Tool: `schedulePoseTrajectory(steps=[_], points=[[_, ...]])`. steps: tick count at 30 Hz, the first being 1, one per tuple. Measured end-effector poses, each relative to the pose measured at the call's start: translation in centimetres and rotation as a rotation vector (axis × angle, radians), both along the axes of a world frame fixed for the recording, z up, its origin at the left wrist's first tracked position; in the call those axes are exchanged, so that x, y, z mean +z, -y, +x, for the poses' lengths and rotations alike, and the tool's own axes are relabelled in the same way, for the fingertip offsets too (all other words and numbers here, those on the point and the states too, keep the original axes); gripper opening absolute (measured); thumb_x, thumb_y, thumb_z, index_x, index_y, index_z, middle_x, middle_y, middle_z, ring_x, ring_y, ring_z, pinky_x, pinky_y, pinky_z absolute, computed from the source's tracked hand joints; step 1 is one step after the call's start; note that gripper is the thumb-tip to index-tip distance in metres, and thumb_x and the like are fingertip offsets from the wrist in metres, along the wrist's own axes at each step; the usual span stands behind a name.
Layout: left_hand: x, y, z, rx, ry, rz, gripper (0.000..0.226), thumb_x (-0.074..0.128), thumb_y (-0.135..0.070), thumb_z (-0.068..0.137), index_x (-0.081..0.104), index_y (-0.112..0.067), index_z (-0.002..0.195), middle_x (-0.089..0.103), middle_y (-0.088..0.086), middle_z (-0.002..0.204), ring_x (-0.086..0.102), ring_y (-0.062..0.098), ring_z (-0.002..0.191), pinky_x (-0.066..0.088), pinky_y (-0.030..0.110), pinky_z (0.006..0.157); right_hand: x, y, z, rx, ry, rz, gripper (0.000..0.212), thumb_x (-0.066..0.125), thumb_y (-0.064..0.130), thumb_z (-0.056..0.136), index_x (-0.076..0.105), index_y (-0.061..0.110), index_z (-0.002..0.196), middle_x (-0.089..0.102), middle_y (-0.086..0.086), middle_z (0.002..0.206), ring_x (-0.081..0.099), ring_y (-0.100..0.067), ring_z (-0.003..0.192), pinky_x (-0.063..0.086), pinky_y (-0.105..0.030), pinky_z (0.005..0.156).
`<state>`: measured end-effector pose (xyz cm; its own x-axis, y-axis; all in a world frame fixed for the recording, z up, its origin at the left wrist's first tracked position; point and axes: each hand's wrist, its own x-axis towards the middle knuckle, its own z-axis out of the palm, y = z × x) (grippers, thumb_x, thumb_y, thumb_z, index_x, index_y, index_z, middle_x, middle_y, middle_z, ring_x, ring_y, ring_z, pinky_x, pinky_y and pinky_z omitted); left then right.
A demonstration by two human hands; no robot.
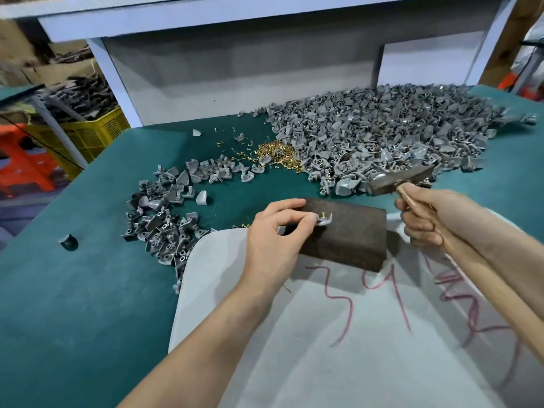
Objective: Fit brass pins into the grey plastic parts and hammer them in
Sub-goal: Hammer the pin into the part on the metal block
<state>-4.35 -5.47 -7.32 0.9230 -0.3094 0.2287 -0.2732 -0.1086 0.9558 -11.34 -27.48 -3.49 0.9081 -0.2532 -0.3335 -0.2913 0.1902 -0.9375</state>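
A big green table [73,290] stands under a white shelf [206,13] with a grey board [235,63] behind it. On the left sit a yellow crate [94,134], an orange stool [26,166] and brown boxes [17,45].

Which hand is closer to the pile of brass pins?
Left. The left hand is on the near side of the brass pin pile; the right hand, gripping the hammer, is farther off to its right.

The block [347,231] is dark, rough, rusty-looking metal. The hammer [400,179] has a dull metal head and smooth wooden handle. The parts [382,134] are matt grey plastic, the pins [276,156] shiny brass. The table [73,290] cover is matt green, the near sheet [323,348] matt white.
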Motion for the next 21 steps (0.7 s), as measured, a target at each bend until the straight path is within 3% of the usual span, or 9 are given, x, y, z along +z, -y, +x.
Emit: schedulePoseTrajectory(steps=[5,10,11,14,16,18,21], points=[[-0.2,0.0,0.1,-0.007,0.005,-0.012,0.015,0.071,-0.02,0.083,0.077,-0.032,0.076,0.066,-0.021,0.105,0.055,0.008,0.113,0.043,0.03,0.095,-0.5,0.7,-0.2,0.008,-0.042,0.088,0.036,0.035,0.033,0.1,0.043,0.008,0.077,0.029,0.0,0.038,0.026,-0.011,0.023,0.025,-0.012,0.028],[-0.3,0.0,0.0,-0.003,0.028,0.016,0.014,0.071,-0.02,0.083,0.077,-0.031,0.076,0.066,-0.021,0.105,0.056,0.004,0.111,0.042,0.028,0.095,-0.8,0.5,0.1,0.026,-0.034,-0.04,0.036,0.034,0.03,0.101,0.043,0.005,0.076,0.031,-0.001,0.037,0.028,-0.012,0.023,0.026,-0.012,0.028],[-0.2,-0.1,-0.2,0.014,0.057,0.063,0.013,0.071,-0.021,0.083,0.077,-0.03,0.076,0.066,-0.021,0.106,0.054,0.004,0.112,0.04,0.027,0.097,-1.0,0.4,0.2,0.02,-0.034,-0.076,0.037,0.035,0.029,0.101,0.043,0.004,0.075,0.032,-0.002,0.037,0.029,-0.013,0.024,0.026,-0.012,0.028],[1.0,-1.2,-0.1,0.181,0.368,0.262,0.007,0.07,-0.021,0.082,0.074,-0.025,0.077,0.062,-0.023,0.11,0.047,0.007,0.116,0.032,0.025,0.102,-1.5,0.3,0.5,-0.014,-0.04,-0.137,0.038,0.039,0.027,0.101,0.046,0.002,0.072,0.034,-0.004,0.037,0.03,-0.015,0.024,0.025,-0.013,0.029],[3.1,-1.1,0.2,0.216,0.426,0.237,0.008,0.07,-0.021,0.083,0.071,-0.023,0.075,0.064,-0.018,0.11,0.052,0.008,0.114,0.036,0.029,0.101,-1.8,0.6,0.7,-0.046,-0.057,-0.166,0.04,0.042,0.028,0.1,0.048,0.002,0.071,0.037,-0.005,0.037,0.031,-0.015,0.024,0.025,-0.013,0.03],[6.3,1.1,0.4,0.106,0.372,0.147,0.011,0.069,-0.019,0.084,0.071,-0.022,0.072,0.068,-0.015,0.1,0.06,0.001,0.101,0.044,0.027,0.094,-2.2,1.0,0.9,-0.089,-0.067,-0.197,0.041,0.043,0.028,0.099,0.049,0.003,0.068,0.039,-0.005,0.037,0.032,-0.015,0.024,0.025,-0.012,0.032],[11.6,6.2,1.5,-0.049,0.307,0.047,0.014,0.066,-0.025,0.087,0.07,-0.027,0.074,0.069,-0.02,0.073,0.057,-0.012,0.065,0.044,0.005,0.06,-2.7,0.9,1.2,-0.136,-0.03,-0.212,0.043,0.045,0.027,0.098,0.05,0.003,0.063,0.041,-0.005,0.036,0.032,-0.015,0.026,0.025,-0.014,0.034]])
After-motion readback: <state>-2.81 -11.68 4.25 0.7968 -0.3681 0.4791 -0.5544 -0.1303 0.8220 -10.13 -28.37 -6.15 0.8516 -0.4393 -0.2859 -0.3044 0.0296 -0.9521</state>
